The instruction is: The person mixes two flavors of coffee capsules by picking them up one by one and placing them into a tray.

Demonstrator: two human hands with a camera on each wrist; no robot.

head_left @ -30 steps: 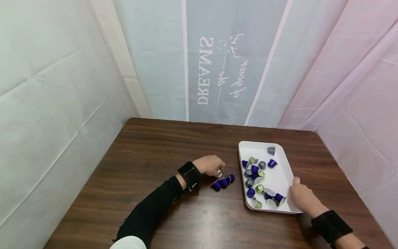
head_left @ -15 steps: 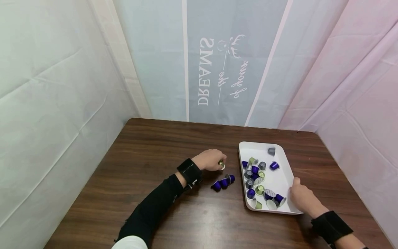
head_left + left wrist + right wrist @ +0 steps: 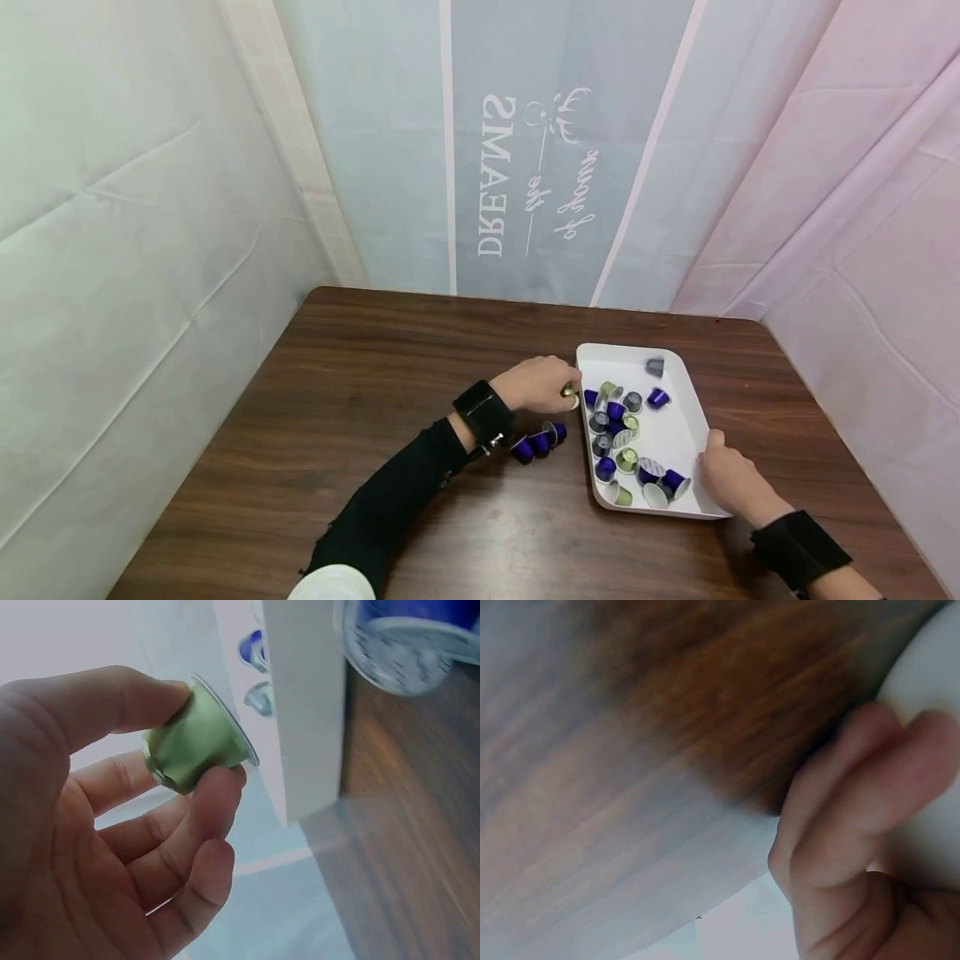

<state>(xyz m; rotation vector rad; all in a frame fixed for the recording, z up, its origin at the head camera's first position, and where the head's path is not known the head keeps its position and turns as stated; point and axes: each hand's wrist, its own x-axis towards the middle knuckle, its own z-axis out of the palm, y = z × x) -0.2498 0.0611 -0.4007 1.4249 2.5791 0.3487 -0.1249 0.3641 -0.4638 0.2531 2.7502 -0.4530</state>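
A green coffee capsule [image 3: 196,739] is pinched between the thumb and fingers of my left hand [image 3: 538,384]. That hand is at the left rim of the white tray [image 3: 686,425], and the capsule's foil side faces the tray wall in the left wrist view. Several blue, grey and green capsules lie in the tray, mostly along its left and near sides. My right hand [image 3: 731,475] grips the tray's right edge near the front corner. In the right wrist view its bent fingers [image 3: 855,802] lie against the white wall.
A small cluster of blue capsules [image 3: 540,443] lies on the brown wooden table [image 3: 390,358], left of the tray and close to my left wrist. Fabric curtains [image 3: 397,167] hang behind the table and on both sides.
My left hand has lifted the green capsule away from the blue cluster and moved right and slightly farther back to the tray's rim. My right hand stays on the tray.
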